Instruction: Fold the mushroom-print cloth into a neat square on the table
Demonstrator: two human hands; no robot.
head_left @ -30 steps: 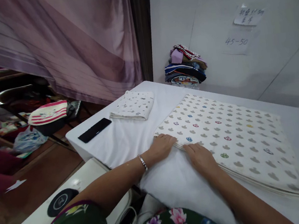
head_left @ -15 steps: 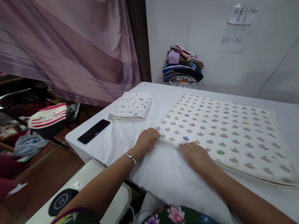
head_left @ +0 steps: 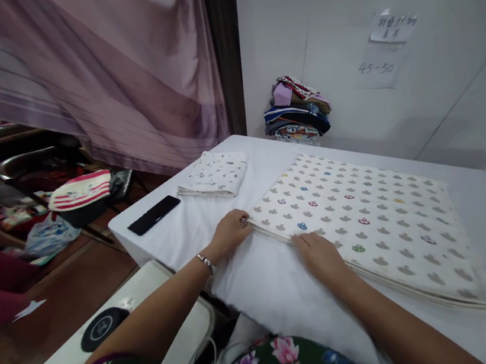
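A large folded cream cloth printed with grey and coloured shapes lies on the white-covered table. My left hand pinches the cloth's near left corner, fingers curled round the stacked edges. My right hand lies flat on the cloth's near edge, fingers stretched out and pressing down. A bracelet shows on my left wrist.
A small folded patterned cloth and a black phone lie at the table's left. A pile of folded clothes sits against the white wall. A purple curtain hangs at the left, with a cluttered chair below.
My left hand slid from lying flat on the cloth to its left corner and closed on the edges. My right hand stayed on the near edge.
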